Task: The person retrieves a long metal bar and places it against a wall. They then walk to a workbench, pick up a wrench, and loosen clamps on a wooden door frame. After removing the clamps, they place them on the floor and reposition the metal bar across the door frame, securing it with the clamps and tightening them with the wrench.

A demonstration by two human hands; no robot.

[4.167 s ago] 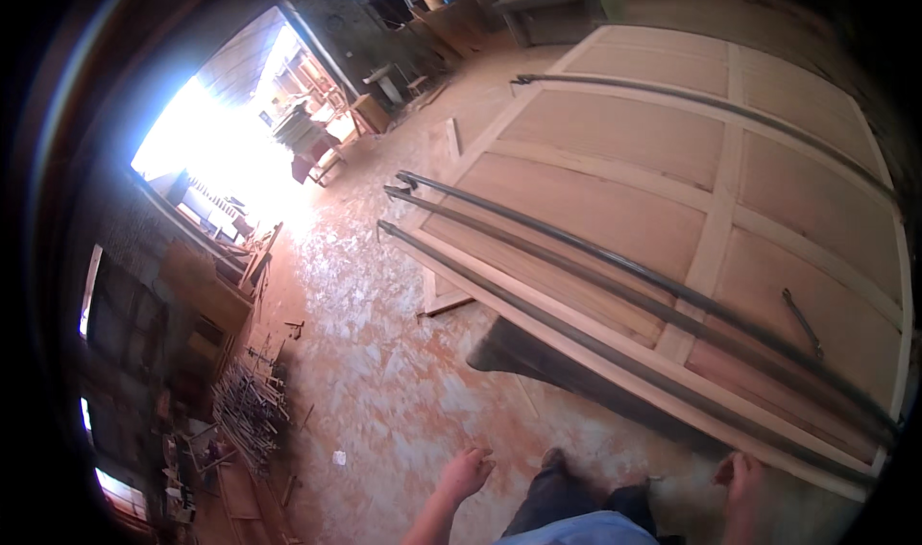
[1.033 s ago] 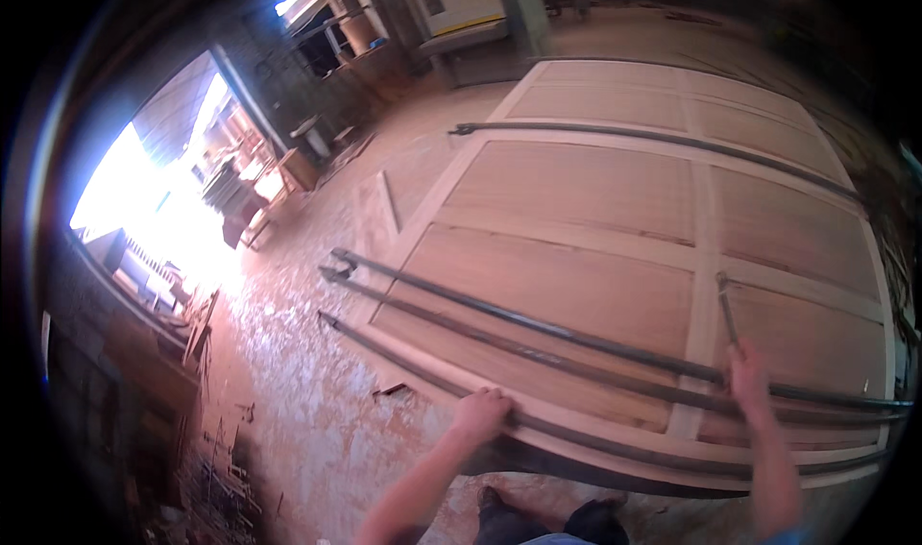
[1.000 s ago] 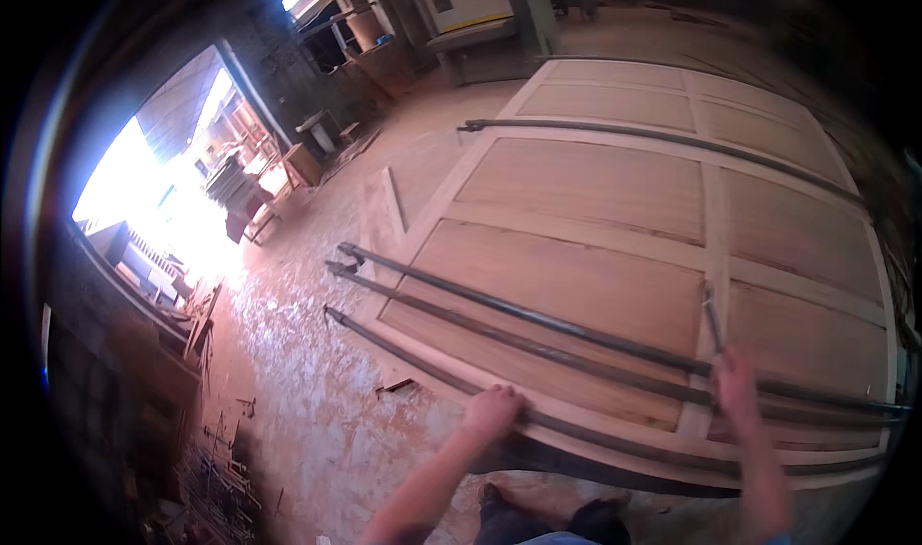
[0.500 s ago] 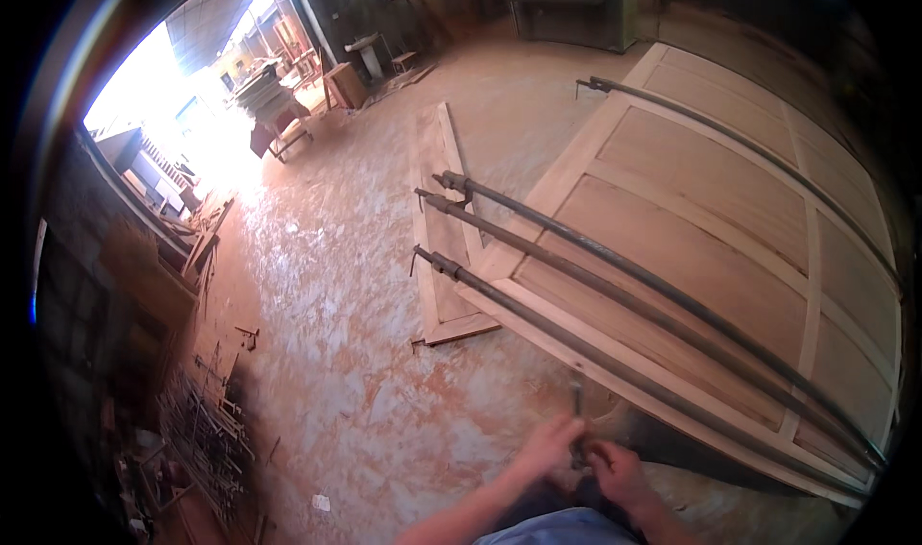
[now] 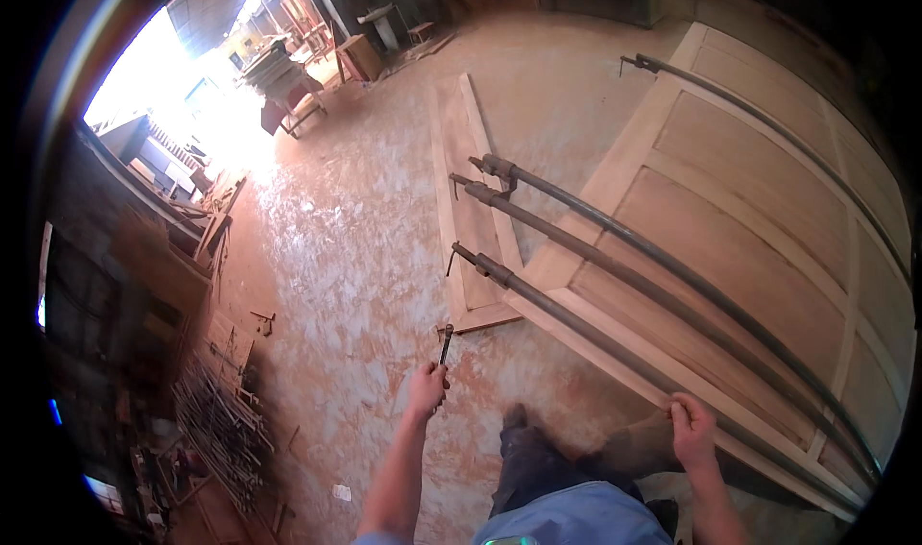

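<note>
My left hand (image 5: 426,388) is closed around a short dark metal tool (image 5: 445,342), held out over the dusty floor in front of me. My right hand (image 5: 692,432) has its fingers curled over the nearest long grey clamp bar (image 5: 576,329), close to the near edge of a large panelled wooden door (image 5: 730,247) lying flat. Two more clamp bars (image 5: 615,247) cross the door side by side, and a further one (image 5: 768,132) runs along its far side. My legs (image 5: 538,459) show between my arms.
A narrow wooden frame piece (image 5: 471,209) lies on the floor to the left of the door. A heap of thin metal rods (image 5: 216,420) and scrap sits at the left wall. Benches and machines (image 5: 288,74) stand by the bright doorway.
Half a second ago both hands met on the tool in front of me. Now they are apart: the left keeps the tool, the right has gone to the nearest clamp bar.
</note>
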